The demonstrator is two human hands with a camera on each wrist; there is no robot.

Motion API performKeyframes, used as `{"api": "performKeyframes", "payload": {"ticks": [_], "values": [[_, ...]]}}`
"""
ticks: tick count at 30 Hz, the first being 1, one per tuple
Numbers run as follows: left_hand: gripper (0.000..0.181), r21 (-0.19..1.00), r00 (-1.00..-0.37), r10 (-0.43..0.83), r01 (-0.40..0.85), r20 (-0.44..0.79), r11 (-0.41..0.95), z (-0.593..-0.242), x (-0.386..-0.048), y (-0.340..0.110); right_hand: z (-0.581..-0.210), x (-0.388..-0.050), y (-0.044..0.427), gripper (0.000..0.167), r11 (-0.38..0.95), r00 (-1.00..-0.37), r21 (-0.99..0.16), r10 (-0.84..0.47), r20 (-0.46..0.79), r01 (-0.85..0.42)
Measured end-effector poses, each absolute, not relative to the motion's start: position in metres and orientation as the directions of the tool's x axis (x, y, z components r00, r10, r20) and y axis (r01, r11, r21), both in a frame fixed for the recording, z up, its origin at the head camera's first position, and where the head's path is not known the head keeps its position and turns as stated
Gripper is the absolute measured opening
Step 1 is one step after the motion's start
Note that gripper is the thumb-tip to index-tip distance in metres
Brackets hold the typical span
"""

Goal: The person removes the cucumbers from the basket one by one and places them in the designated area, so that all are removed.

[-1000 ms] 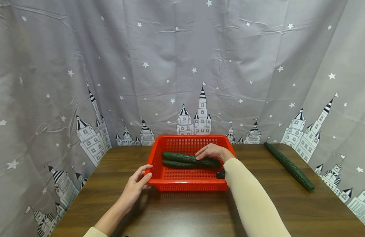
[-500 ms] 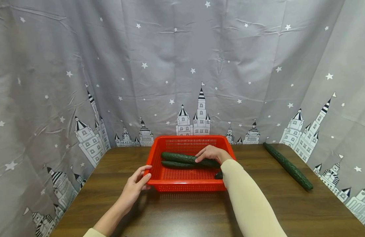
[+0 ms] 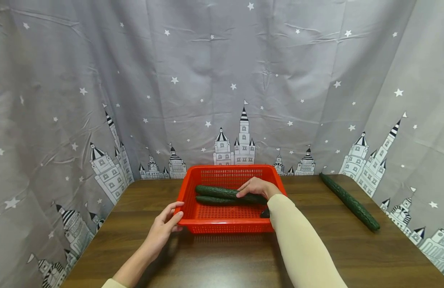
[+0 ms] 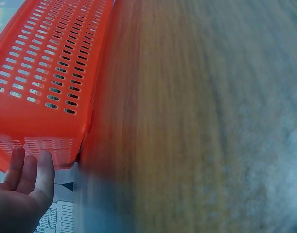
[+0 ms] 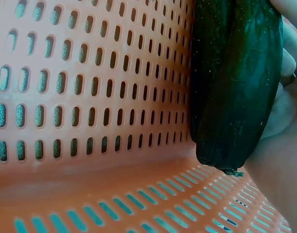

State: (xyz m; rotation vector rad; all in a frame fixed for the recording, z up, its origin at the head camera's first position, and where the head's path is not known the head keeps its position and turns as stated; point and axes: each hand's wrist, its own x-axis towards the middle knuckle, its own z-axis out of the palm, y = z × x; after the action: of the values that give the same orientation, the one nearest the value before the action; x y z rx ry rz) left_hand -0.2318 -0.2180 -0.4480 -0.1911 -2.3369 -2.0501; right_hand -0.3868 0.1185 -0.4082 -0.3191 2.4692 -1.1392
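Observation:
Two dark green cucumbers lie side by side in a red slotted plastic basket. My right hand grips the far, upper cucumber near its right end, thumb and fingers around it. The nearer cucumber lies alongside, partly hidden on the right. In the right wrist view, the ends of both cucumbers press close together beside the hand, just above the basket's slotted floor or wall. My left hand holds the basket's left rim near the front corner; in the left wrist view its fingers touch the end wall.
Another long cucumber lies slanted on the right of the brown wooden table. A grey curtain printed with castles and stars hangs behind and at both sides. A small black object shows beside my right wrist.
Both hands keep their places on the cucumber and the basket. The whole head view has shifted very slightly; little else differs.

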Motion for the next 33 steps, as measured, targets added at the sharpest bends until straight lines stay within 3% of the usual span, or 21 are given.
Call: {"api": "performKeyframes", "payload": {"ticks": [33], "values": [[0.039,0.987,-0.994,0.059,0.101,0.095,0.125,-0.4474,-0.2312,-0.2169,-0.4083,-0.3874,0.1181,0.036,0.633,-0.902,-0.773,-0.356,-0.243,-0.041]]}}
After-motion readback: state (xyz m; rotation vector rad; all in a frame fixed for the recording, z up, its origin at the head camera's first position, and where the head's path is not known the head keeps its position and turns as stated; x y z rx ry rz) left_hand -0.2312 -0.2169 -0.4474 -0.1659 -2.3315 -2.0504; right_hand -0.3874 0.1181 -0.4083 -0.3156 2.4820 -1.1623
